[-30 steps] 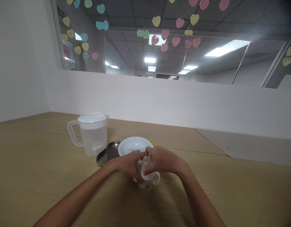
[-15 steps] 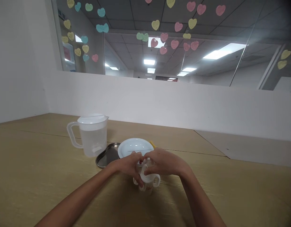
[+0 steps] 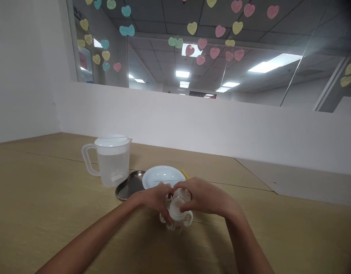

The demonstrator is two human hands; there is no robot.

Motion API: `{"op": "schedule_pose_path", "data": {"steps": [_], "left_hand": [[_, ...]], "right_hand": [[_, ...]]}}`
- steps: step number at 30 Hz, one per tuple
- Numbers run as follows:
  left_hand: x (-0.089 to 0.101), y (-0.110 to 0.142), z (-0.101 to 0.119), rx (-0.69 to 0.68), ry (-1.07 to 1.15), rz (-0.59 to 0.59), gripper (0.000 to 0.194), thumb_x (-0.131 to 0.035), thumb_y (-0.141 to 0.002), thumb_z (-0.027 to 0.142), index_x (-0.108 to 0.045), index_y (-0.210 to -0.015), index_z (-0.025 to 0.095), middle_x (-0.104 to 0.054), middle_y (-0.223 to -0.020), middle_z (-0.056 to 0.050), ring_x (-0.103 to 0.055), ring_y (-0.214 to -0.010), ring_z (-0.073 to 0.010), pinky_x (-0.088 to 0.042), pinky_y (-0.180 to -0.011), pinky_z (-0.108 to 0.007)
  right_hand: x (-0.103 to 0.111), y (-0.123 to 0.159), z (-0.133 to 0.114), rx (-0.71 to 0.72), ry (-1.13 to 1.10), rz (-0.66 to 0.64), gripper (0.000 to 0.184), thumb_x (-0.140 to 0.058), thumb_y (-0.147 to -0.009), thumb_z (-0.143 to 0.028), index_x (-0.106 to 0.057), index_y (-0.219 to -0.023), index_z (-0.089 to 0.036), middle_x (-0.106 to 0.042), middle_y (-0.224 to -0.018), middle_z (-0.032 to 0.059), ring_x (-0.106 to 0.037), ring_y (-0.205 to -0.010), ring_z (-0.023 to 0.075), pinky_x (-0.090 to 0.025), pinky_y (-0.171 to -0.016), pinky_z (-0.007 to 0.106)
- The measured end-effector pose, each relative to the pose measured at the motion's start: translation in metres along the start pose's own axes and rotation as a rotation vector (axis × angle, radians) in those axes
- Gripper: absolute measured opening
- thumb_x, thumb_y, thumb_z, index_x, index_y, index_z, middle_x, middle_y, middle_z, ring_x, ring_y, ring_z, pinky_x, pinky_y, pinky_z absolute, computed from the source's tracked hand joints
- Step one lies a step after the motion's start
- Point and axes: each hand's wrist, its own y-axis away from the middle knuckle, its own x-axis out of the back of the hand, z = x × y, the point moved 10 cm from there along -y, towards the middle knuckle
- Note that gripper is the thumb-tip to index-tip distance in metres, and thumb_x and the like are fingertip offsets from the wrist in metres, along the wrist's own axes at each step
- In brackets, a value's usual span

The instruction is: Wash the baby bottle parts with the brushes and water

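A small clear plastic bottle with a white collar and two white handles stands on the wooden table in front of me. My left hand wraps its left side with curled fingers. My right hand grips the top part from the right, thumb and fingers pinched on the clear cap. Both hands hide most of the bottle's body.
A clear pitcher with a white lid and some water stands at the left. Behind my hands a white plate lies on a dark metal tray, with a yellow item at its right edge. A white partition wall runs behind the table.
My hands stay on the bottle and have shifted only slightly. The clear top shows a little more between my fingers. The view has tilted a bit.
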Motion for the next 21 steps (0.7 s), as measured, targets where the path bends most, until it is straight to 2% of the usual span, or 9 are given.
{"op": "schedule_pose_path", "data": {"steps": [3, 5, 7, 9, 11, 13, 15, 18, 21], "left_hand": [[0.001, 0.000, 0.004, -0.027, -0.019, 0.005, 0.060, -0.079, -0.046, 0.046, -0.058, -0.097, 0.021, -0.056, -0.097, 0.000, -0.048, -0.096, -0.0229, -0.035, -0.086, -0.031], [0.000, 0.001, 0.001, 0.014, -0.051, -0.012, 0.062, -0.079, -0.044, 0.049, -0.059, -0.095, 0.020, -0.056, -0.094, -0.001, -0.049, -0.092, -0.0231, -0.037, -0.080, -0.030], [0.000, 0.003, -0.002, 0.042, -0.067, -0.026, 0.066, -0.079, -0.042, 0.050, -0.059, -0.097, 0.019, -0.056, -0.094, -0.003, -0.049, -0.091, -0.0240, -0.037, -0.076, -0.029], [-0.001, 0.004, -0.002, 0.028, -0.065, -0.040, 0.065, -0.078, -0.044, 0.050, -0.059, -0.098, 0.019, -0.058, -0.094, -0.003, -0.049, -0.092, -0.0242, -0.037, -0.075, -0.028], [-0.002, 0.005, -0.001, 0.007, -0.059, -0.051, 0.061, -0.078, -0.046, 0.049, -0.060, -0.097, 0.019, -0.059, -0.092, -0.002, -0.050, -0.091, -0.0235, -0.037, -0.077, -0.028], [-0.002, 0.006, -0.002, -0.003, -0.053, -0.058, 0.058, -0.078, -0.047, 0.047, -0.060, -0.095, 0.019, -0.060, -0.091, -0.002, -0.051, -0.090, -0.0229, -0.037, -0.077, -0.027], [-0.002, 0.006, -0.001, -0.008, -0.039, -0.061, 0.056, -0.078, -0.047, 0.045, -0.061, -0.094, 0.019, -0.061, -0.091, -0.001, -0.052, -0.089, -0.0225, -0.038, -0.075, -0.027], [-0.004, 0.006, 0.001, -0.027, 0.020, -0.074, 0.052, -0.078, -0.048, 0.043, -0.062, -0.091, 0.019, -0.062, -0.088, -0.001, -0.054, -0.085, -0.0209, -0.039, -0.070, -0.025], [-0.005, 0.006, 0.004, -0.049, 0.085, -0.077, 0.048, -0.078, -0.049, 0.043, -0.062, -0.087, 0.018, -0.062, -0.087, 0.000, -0.055, -0.080, -0.0191, -0.039, -0.066, -0.024]], "right_hand": [[0.022, 0.016, 0.009, -0.002, -0.062, 0.105, 0.037, -0.060, -0.071, -0.024, -0.059, -0.108, -0.026, -0.059, -0.102, 0.0024, -0.054, -0.085, 0.0161, -0.041, -0.069, 0.026], [0.034, 0.020, 0.023, -0.033, -0.111, 0.175, 0.040, -0.058, -0.074, -0.026, -0.056, -0.113, -0.027, -0.053, -0.108, 0.0042, -0.054, -0.085, 0.0157, -0.044, -0.072, 0.028], [0.044, 0.016, 0.041, -0.079, -0.134, 0.280, 0.042, -0.055, -0.076, -0.026, -0.053, -0.118, -0.026, -0.049, -0.109, 0.0059, -0.054, -0.084, 0.0150, -0.046, -0.074, 0.029], [0.044, 0.002, 0.057, -0.117, -0.110, 0.373, 0.044, -0.055, -0.077, -0.026, -0.051, -0.120, -0.023, -0.049, -0.105, 0.0072, -0.054, -0.085, 0.0158, -0.044, -0.078, 0.031], [0.030, -0.021, 0.069, -0.159, -0.075, 0.382, 0.045, -0.059, -0.074, -0.027, -0.053, -0.118, -0.018, -0.052, -0.101, 0.0084, -0.054, -0.087, 0.0182, -0.042, -0.080, 0.032], [0.004, -0.046, 0.074, -0.163, -0.045, 0.296, 0.045, -0.063, -0.071, -0.027, -0.055, -0.114, -0.014, -0.056, -0.101, 0.0100, -0.053, -0.092, 0.0208, -0.039, -0.084, 0.033], [-0.020, -0.063, 0.077, -0.154, -0.061, 0.233, 0.045, -0.064, -0.071, -0.028, -0.055, -0.112, -0.013, -0.060, -0.097, 0.0098, -0.055, -0.089, 0.0206, -0.039, -0.079, 0.031], [-0.046, -0.075, 0.081, -0.134, -0.099, 0.153, 0.043, -0.061, -0.073, -0.029, -0.052, -0.112, -0.014, -0.063, -0.094, 0.0077, -0.057, -0.081, 0.0173, -0.041, -0.071, 0.027], [-0.062, -0.079, 0.087, -0.133, -0.110, 0.111, 0.043, -0.059, -0.075, -0.031, -0.050, -0.113, -0.014, -0.062, -0.099, 0.0091, -0.056, -0.081, 0.0167, -0.040, -0.068, 0.026]]}}
